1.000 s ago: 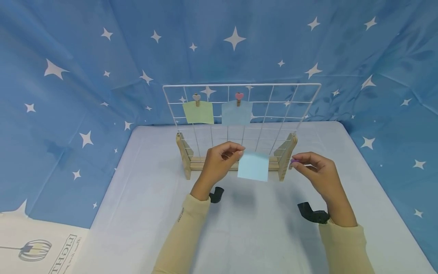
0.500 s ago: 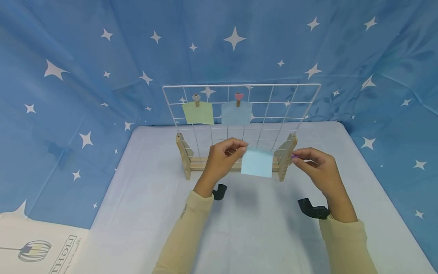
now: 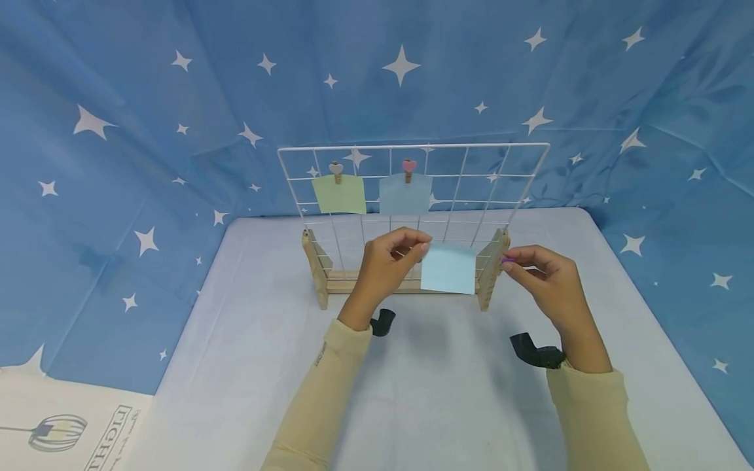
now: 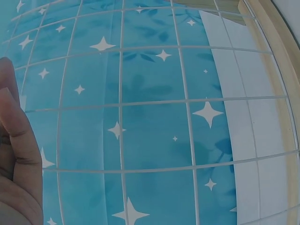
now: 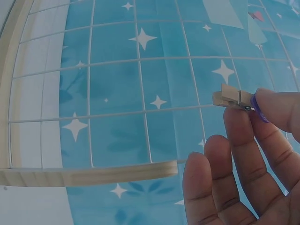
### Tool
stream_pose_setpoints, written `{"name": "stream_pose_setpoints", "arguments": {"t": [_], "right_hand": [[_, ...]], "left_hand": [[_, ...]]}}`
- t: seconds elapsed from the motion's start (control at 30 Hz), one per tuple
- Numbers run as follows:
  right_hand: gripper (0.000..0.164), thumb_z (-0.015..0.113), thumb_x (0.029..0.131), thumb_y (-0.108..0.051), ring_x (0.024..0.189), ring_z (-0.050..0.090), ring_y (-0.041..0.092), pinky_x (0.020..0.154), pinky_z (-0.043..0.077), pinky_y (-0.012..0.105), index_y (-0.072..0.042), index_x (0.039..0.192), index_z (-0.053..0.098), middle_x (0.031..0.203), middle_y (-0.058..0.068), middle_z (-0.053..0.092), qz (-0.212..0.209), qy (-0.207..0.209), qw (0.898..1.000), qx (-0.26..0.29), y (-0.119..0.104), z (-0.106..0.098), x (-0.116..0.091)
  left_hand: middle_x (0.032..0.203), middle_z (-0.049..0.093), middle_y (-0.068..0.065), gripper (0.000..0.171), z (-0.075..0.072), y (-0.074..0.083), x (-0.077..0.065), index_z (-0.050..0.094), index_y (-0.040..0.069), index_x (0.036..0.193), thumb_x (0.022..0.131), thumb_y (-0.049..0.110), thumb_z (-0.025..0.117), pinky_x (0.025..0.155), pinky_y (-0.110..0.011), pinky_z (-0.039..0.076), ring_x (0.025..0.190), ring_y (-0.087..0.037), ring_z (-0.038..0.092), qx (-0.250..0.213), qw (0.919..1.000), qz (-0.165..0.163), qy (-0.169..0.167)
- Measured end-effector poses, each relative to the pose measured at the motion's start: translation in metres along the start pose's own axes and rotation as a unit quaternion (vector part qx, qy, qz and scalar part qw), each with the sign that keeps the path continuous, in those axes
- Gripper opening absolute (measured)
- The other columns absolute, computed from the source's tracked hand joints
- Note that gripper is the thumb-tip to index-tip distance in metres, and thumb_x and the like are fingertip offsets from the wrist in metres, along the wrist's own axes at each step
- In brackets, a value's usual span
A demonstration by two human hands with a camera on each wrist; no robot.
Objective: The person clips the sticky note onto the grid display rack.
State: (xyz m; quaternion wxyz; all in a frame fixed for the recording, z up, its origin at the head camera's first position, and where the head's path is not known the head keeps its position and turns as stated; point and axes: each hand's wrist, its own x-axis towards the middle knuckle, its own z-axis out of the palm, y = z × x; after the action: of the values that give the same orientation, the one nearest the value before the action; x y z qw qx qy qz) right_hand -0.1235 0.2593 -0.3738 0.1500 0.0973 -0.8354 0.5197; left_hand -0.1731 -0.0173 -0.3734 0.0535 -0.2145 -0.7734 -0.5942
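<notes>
My left hand (image 3: 385, 265) pinches the upper left corner of a light blue square paper note (image 3: 449, 269), held in front of a white wire grid (image 3: 414, 145). In my right hand (image 3: 546, 275), thumb and fingers pinch a small wooden clothespin (image 5: 229, 96) by its purple end. Its wooden tip points away from the fingers in the right wrist view. A green note (image 3: 340, 195) hangs on the grid under a clothespin with a white heart (image 3: 336, 169). Beside it hangs a blue note (image 3: 405, 196) under a pink-heart clothespin (image 3: 409, 167).
Wooden feet (image 3: 492, 271) and a wooden bar hold the grid upright on the white table (image 3: 424, 405). A blue curtain with white stars (image 3: 402, 65) surrounds it. Black curved pieces (image 3: 536, 353) sit at both wrists. A printed cloth (image 3: 65, 425) lies at lower left.
My left hand has carried the light blue note upward and right, nearer the grid's right side. My right hand has risen slightly with the clothespin still pinched.
</notes>
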Motion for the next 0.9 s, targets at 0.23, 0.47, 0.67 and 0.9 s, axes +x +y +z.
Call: {"name": "stream_pose_setpoints", "arguments": {"t": [0.23,0.47,0.67,0.9], "right_hand": [[0.022,0.069,0.095,-0.009,0.101,0.06,0.004,0.087,0.046,0.009,0.004,0.112,0.069,0.102,-0.013,0.066,0.011,0.004,1.0,-0.008,-0.003,-0.002,0.004],[0.022,0.069,0.095,-0.008,0.1,0.061,0.004,0.086,0.047,0.01,0.006,0.112,0.068,0.102,-0.013,0.067,0.011,0.007,1.0,0.003,-0.006,-0.003,0.008],[0.022,0.069,0.094,-0.005,0.098,0.062,0.006,0.086,0.048,0.011,0.009,0.11,0.067,0.1,-0.012,0.068,0.002,0.012,1.0,0.019,-0.008,-0.005,0.011],[0.023,0.069,0.094,-0.006,0.1,0.062,0.007,0.087,0.047,0.012,0.008,0.111,0.068,0.102,-0.011,0.068,0.002,0.014,1.0,0.015,-0.01,-0.007,0.015]], "left_hand": [[0.096,0.072,-0.001,0.019,0.001,0.004,0.005,0.074,0.01,0.11,0.099,0.021,0.065,0.071,-0.028,0.054,0.079,-0.015,0.064,0.002,0.9999,0.011,0.006],[0.094,0.072,0.003,0.022,0.001,0.008,0.01,0.074,0.012,0.11,0.099,0.029,0.064,0.069,-0.03,0.055,0.078,-0.011,0.065,-0.004,0.9992,0.04,0.003],[0.095,0.073,0.002,0.021,0.003,0.012,0.014,0.074,0.01,0.109,0.099,0.026,0.065,0.07,-0.028,0.055,0.079,-0.01,0.065,0.0,0.9984,0.055,0.011],[0.094,0.072,0.003,0.019,0.006,0.015,0.02,0.075,0.014,0.109,0.098,0.027,0.066,0.073,-0.027,0.055,0.08,-0.008,0.065,0.006,0.9982,0.057,0.017]]}}
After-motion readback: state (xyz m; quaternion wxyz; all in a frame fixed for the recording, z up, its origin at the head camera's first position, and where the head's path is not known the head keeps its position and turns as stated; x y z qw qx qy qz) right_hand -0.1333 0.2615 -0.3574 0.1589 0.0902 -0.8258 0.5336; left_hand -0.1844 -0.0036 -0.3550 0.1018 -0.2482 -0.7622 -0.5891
